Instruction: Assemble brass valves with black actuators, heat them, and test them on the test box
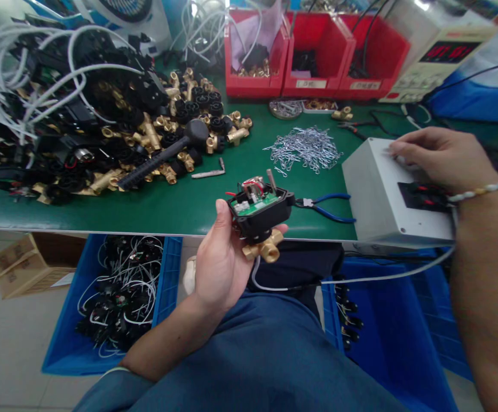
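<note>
My left hand [223, 260] is closed around a motorized valve [263, 213], held above the table's front edge. Its black housing is uncovered, showing a green circuit board, red wires and an upright metal shaft; a brass valve body [268, 247] sticks out underneath. A grey cable [386, 280] hangs below the valve and runs right, up toward a light grey metal box [373, 189]. On top of that box rests my right hand [444, 154], fingers pinched together at a small part I cannot make out. Black terminals with red parts [425, 195] sit beside the wrist.
Valves with brass fittings [150, 131] are heaped at left, a black mallet [163, 154] across them. Metal clips [304, 150], blue-handled pliers [328, 207] and an Allen key [209, 171] lie on the green table. Red bins [255, 86] stand behind; blue crates [169, 286] sit below.
</note>
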`<control>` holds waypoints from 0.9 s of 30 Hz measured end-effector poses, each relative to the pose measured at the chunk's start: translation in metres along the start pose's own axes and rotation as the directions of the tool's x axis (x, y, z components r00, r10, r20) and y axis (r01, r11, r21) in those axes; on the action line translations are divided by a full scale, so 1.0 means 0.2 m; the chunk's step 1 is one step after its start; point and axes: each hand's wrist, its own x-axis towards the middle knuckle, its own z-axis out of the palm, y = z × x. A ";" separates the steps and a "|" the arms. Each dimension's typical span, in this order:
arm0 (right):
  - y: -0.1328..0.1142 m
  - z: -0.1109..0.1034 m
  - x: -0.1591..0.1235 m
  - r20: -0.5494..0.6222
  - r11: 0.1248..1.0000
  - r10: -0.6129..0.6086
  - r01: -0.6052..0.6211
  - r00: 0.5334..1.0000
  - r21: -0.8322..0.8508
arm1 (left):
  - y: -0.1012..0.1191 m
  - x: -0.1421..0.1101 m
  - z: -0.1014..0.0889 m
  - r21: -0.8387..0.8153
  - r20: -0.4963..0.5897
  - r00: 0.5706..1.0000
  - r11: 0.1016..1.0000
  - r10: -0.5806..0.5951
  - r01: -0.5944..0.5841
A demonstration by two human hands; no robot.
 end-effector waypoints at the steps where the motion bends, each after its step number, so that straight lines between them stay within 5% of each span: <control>1: -0.01 -0.02 0.00 0.037 0.998 -0.021 0.023 0.999 -0.061 | 0.00 0.00 0.00 0.062 -0.040 0.998 0.997 0.050 -0.048; 5: -0.08 -0.15 -0.08 0.067 0.930 -0.151 0.165 0.986 -0.330 | -0.02 0.02 -0.05 0.190 -0.020 0.992 0.975 0.123 -0.117; 8: -0.15 -0.22 -0.29 0.013 0.875 -0.399 0.385 0.917 -0.294 | -0.02 0.03 -0.06 0.213 -0.002 0.994 0.972 0.105 -0.102; 10: -0.17 -0.19 -0.47 0.212 0.798 -0.561 0.591 0.800 -0.117 | -0.01 0.04 -0.07 0.226 -0.006 0.995 0.969 0.099 -0.095; 12: -0.17 -0.09 -0.65 0.500 0.718 -0.646 0.682 0.577 0.140 | -0.01 0.04 -0.07 0.227 0.000 0.997 0.971 0.081 -0.079; 13: -0.16 -0.02 -0.73 0.640 0.724 -0.608 0.658 0.470 0.205 | -0.01 0.04 -0.07 0.222 0.007 0.998 0.973 0.063 -0.063; 14: -0.14 0.05 -0.80 0.739 0.764 -0.522 0.619 0.426 0.183 | 0.00 0.03 -0.07 0.214 0.015 0.999 0.976 0.044 -0.046; 16: -0.08 0.19 -0.92 0.854 0.836 -0.297 0.549 0.426 0.017 | 0.00 0.03 -0.08 0.198 0.029 1.000 0.980 0.009 -0.014; 19: 0.01 0.33 -1.03 0.878 0.854 -0.057 0.479 0.475 -0.204 | 0.00 0.03 -0.09 0.172 0.025 1.000 0.985 0.009 -0.013; 23: 0.10 0.40 -1.10 0.883 0.851 -0.021 0.473 0.468 -0.230 | 0.00 0.04 -0.08 0.140 0.013 1.000 0.990 0.020 -0.022; 27: 0.17 0.42 -1.12 0.907 0.859 -0.085 0.492 0.412 -0.143 | 0.00 0.04 -0.08 0.138 0.014 1.000 0.990 0.021 -0.023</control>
